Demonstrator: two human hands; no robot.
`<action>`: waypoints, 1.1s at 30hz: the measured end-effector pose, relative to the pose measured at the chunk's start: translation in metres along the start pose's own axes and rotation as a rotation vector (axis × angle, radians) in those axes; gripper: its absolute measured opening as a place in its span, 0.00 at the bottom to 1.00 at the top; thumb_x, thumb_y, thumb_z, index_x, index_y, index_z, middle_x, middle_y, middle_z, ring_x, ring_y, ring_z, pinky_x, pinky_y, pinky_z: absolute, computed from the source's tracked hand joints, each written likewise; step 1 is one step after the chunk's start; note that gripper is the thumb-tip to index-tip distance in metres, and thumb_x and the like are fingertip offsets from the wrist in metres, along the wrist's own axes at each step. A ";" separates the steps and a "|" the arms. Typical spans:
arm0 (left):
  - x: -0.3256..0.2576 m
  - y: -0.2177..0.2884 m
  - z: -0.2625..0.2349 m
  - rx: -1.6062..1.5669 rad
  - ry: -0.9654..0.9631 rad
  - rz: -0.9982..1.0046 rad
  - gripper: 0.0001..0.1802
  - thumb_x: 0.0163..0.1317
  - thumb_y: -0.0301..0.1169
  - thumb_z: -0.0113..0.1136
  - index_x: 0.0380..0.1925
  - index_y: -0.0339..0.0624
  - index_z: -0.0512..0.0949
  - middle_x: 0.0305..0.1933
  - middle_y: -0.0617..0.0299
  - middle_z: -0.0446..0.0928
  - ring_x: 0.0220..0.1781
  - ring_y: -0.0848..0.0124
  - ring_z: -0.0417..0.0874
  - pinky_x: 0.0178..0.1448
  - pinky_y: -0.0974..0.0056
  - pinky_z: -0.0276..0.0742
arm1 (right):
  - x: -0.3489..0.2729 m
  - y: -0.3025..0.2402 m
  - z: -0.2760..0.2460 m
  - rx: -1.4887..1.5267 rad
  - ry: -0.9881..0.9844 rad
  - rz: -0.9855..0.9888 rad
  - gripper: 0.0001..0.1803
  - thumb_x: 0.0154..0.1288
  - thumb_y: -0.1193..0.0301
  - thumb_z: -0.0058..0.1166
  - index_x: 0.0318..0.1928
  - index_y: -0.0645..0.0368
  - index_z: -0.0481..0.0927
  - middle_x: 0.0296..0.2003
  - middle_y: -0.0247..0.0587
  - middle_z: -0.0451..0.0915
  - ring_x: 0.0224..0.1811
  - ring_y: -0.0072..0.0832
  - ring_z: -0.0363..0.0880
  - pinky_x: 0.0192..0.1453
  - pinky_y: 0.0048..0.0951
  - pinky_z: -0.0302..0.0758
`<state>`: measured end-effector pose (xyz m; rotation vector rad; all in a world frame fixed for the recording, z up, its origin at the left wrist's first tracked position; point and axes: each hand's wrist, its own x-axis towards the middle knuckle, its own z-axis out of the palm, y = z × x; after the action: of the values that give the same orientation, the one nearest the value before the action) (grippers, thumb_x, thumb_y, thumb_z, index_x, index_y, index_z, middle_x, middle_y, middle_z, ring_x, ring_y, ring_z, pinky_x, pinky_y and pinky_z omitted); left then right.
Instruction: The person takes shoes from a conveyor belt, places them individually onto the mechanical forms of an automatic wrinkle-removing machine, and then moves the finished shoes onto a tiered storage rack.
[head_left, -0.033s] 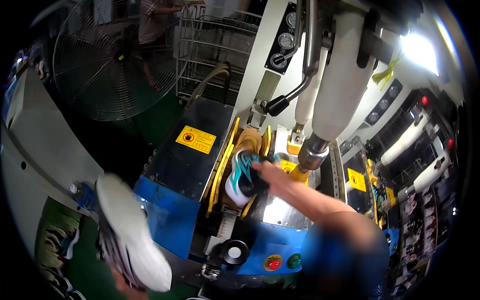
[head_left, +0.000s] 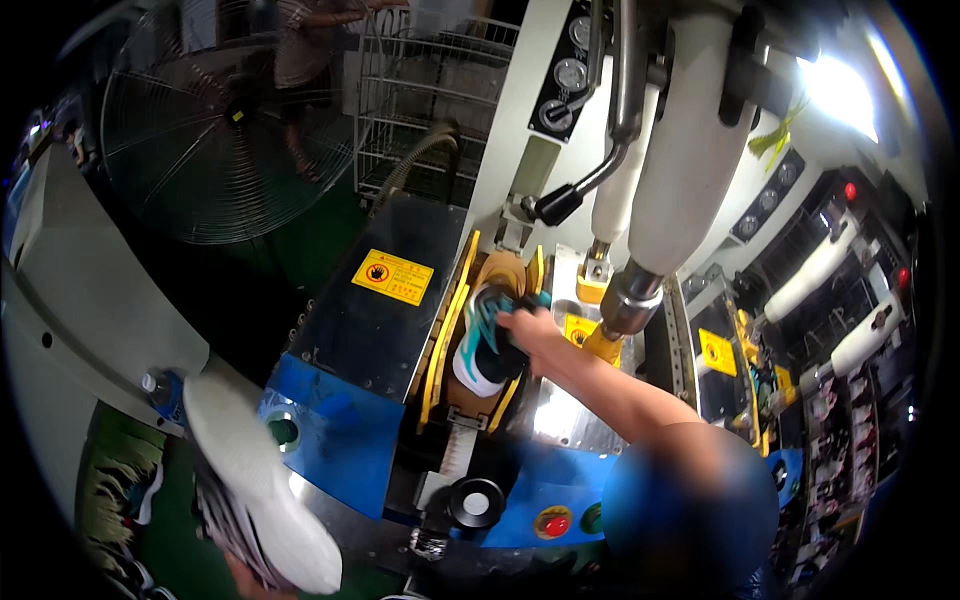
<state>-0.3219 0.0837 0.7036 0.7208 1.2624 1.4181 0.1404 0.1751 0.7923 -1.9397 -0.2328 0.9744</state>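
A white, black and turquoise sneaker [head_left: 484, 345] lies in the press bed between two yellow side pads [head_left: 444, 345], in front of a brown pad [head_left: 500, 272]. My right hand [head_left: 532, 332] reaches in from the right, its fingers closed on the sneaker's dark upper at the right side. At the lower left, my left hand [head_left: 245, 578] grips a second shoe [head_left: 265, 490] from below. Its pale sole faces up and its grey and dark striped upper hangs beneath. Most of the left hand's fingers are hidden under that shoe.
Right of the bed hangs a white press cylinder [head_left: 685, 150] with a metal tip, beside a black-knobbed lever [head_left: 560, 205]. The blue front panels carry a red button [head_left: 552, 522] and a green button [head_left: 284, 430]. A bottle [head_left: 165, 392] stands left; a large fan [head_left: 235, 120] stands behind.
The shoe in my left hand has shifted slightly left and down, uncovering the green button. My right hand keeps its grip on the sneaker, which has shifted only slightly.
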 end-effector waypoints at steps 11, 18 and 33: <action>-0.138 -0.029 -0.023 -0.317 0.262 -0.602 0.26 0.65 0.31 0.51 0.61 0.32 0.63 0.66 0.46 0.60 0.66 0.55 0.63 0.64 0.49 0.65 | 0.040 0.026 0.014 -0.194 0.133 -0.339 0.19 0.50 0.67 0.57 0.34 0.77 0.76 0.32 0.56 0.80 0.34 0.42 0.82 0.38 0.36 0.76; -0.202 -0.109 -0.005 0.757 -0.201 -0.173 0.37 0.53 0.33 0.61 0.61 0.28 0.59 0.59 0.35 0.64 0.62 0.46 0.66 0.64 0.53 0.62 | -0.034 0.039 0.039 -0.568 0.480 -1.266 0.32 0.57 0.62 0.57 0.57 0.69 0.66 0.53 0.60 0.70 0.58 0.53 0.68 0.59 0.44 0.67; -0.101 -0.082 0.139 1.021 -0.561 0.225 0.28 0.46 0.37 0.70 0.46 0.37 0.72 0.38 0.44 0.78 0.40 0.45 0.79 0.42 0.51 0.75 | -0.166 0.032 0.042 -0.293 -0.531 -1.686 0.33 0.50 0.61 0.62 0.54 0.65 0.68 0.34 0.48 0.69 0.34 0.40 0.72 0.39 0.36 0.71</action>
<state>-0.1435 0.0221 0.6826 1.8398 1.4172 0.5489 -0.0069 0.0995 0.8448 -0.9621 -1.9611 0.1952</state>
